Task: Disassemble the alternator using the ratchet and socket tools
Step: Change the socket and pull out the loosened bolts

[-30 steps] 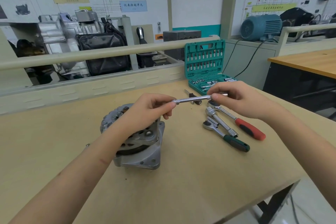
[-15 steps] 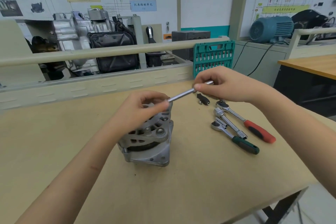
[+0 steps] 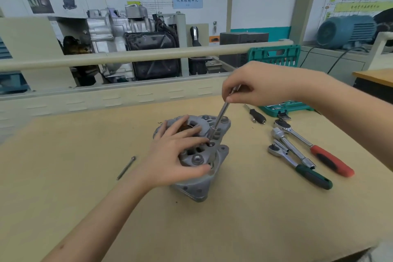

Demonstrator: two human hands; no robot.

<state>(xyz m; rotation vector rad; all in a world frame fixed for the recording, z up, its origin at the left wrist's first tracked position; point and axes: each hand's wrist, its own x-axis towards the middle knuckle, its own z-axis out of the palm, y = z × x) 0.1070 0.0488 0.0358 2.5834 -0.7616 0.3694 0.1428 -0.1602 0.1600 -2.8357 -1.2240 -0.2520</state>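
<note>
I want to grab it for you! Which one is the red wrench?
Look at the tan workbench, to the right of the grey alternator. Three ratchets lie side by side there, below the green socket case. Yours is the red-handled ratchet, farthest right; the green-handled ratchet and the all-metal ratchet lie left of it.

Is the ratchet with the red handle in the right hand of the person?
No, the red-handled ratchet lies on the table, while the right hand holds a thin metal extension bar.

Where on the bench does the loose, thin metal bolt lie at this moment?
In the head view, the thin metal bolt lies on the wooden bench, left of the grey alternator, beside the left hand.
</note>
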